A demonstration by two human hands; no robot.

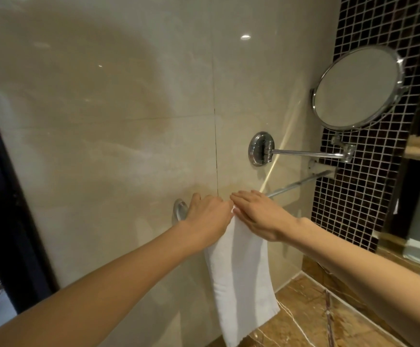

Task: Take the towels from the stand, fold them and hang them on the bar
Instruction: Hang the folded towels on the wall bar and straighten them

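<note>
Towel (241, 271) under curled left hand (207, 216), flat right hand (256, 214)

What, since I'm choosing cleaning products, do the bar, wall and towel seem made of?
The bar looks like polished chrome-look metal; it throws bright glints. The wall looks like glossy beige tile, marble or ceramic unclear; lights reflect in it and a thin joint shows. The towel is white matte cloth, probably cotton; it drapes softly.

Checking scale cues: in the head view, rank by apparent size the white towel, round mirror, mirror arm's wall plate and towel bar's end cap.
1. white towel, though it hangs nearer the camera.
2. round mirror.
3. wall plate.
4. end cap, partly hidden by the left hand.
</note>
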